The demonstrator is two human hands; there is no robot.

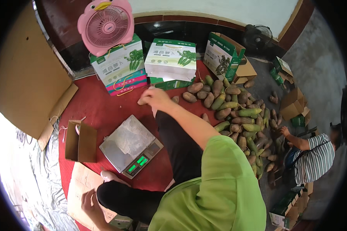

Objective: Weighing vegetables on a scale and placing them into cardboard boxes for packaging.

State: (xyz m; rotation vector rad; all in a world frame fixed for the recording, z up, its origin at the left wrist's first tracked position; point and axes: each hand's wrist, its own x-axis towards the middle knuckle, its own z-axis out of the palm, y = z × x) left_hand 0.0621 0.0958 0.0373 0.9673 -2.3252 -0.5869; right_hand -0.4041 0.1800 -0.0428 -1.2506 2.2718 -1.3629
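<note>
My right hand point(153, 98) reaches forward over the red floor point(100, 109), fingers curled in with nothing visible in them. It hovers just in front of a white-and-green carton point(171, 59) and left of a pile of green-brown long radishes point(235, 111). One radish point(175, 99) lies right behind my wrist. My left hand point(89, 201) rests flat, fingers apart, on a sheet of brown cardboard point(81, 181) beside my knee. A grey digital scale point(130, 146) with a lit green display sits between the two hands.
A small open brown carton point(81, 141) stands left of the scale. Stacked printed cartons point(119, 63) carry a pink table fan point(106, 25). An open green box point(223, 56) and a black fan point(258, 36) stand behind. A person in a striped shirt point(316, 156) reaches into the pile.
</note>
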